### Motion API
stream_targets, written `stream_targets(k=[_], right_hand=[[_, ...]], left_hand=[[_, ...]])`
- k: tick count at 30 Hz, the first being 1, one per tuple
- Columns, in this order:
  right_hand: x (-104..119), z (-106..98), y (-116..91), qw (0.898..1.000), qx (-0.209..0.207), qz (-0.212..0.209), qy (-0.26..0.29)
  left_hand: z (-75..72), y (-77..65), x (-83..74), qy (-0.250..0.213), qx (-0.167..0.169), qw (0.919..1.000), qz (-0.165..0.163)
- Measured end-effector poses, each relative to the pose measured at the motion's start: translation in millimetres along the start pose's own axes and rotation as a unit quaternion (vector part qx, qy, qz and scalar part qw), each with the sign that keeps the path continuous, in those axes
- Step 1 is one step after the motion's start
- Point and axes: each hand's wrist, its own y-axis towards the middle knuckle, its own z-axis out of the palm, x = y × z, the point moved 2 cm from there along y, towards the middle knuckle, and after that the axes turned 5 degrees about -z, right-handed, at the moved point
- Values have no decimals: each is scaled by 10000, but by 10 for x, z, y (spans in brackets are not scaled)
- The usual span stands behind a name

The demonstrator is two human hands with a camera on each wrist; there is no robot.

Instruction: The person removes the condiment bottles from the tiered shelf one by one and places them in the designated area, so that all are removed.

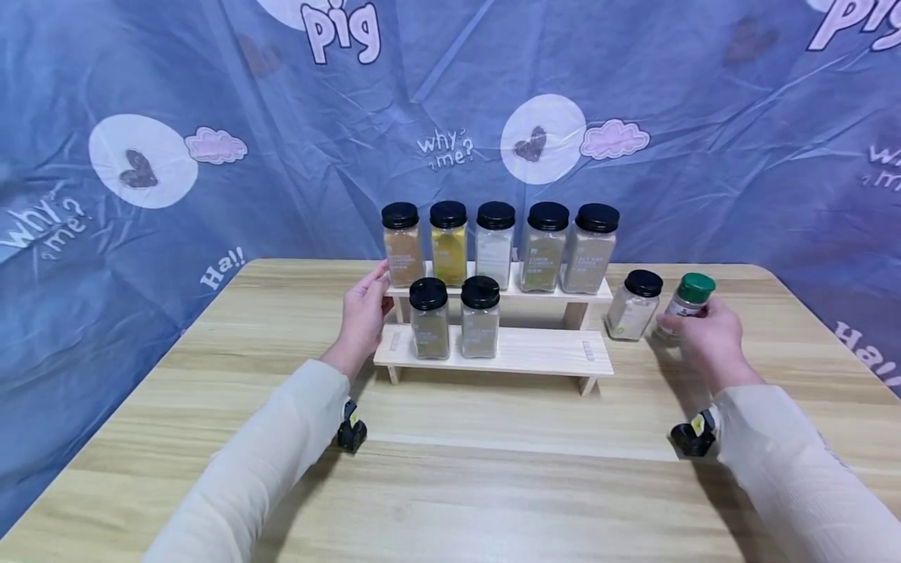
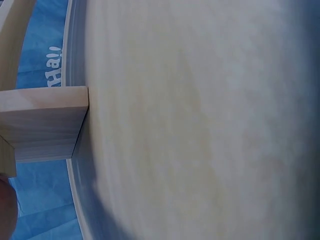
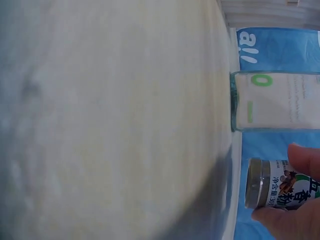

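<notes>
A two-tier wooden rack stands on the table. My left hand grips the left end of its upper shelf; a fingertip shows against the wood in the left wrist view. To the right of the rack, my right hand holds a spice jar with a green cap between thumb and fingers. The right wrist view shows the jar's label and its base, which looks slightly raised off the table. Just left of it a square black-capped spice jar stands on the table.
Several black-capped spice jars line the upper shelf. Two more, a left jar and a right jar, stand on the lower shelf's left half. Behind the wooden table hangs a blue printed cloth.
</notes>
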Motion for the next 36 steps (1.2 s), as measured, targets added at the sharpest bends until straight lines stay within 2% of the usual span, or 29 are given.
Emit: stream_targets(k=[8,17,25,31,36], right_hand=[[-49,16,34,9998,106,-109,-119],[-127,52,68,9997,58,-4,216],[-128,83,58,9990,317,-17,320],[-25,-20,4,9988,448,-110,191],[100,-168,-24,9962,630,-285,534]], left_hand=[[15,-4,8,-108,21,9999,28],[19,7,10,78,22,10000,-41],[16,0,4,-58,26,10000,71],[10,8,14,-79,72,9999,51],[13,10,12,-48,33,10000,37]])
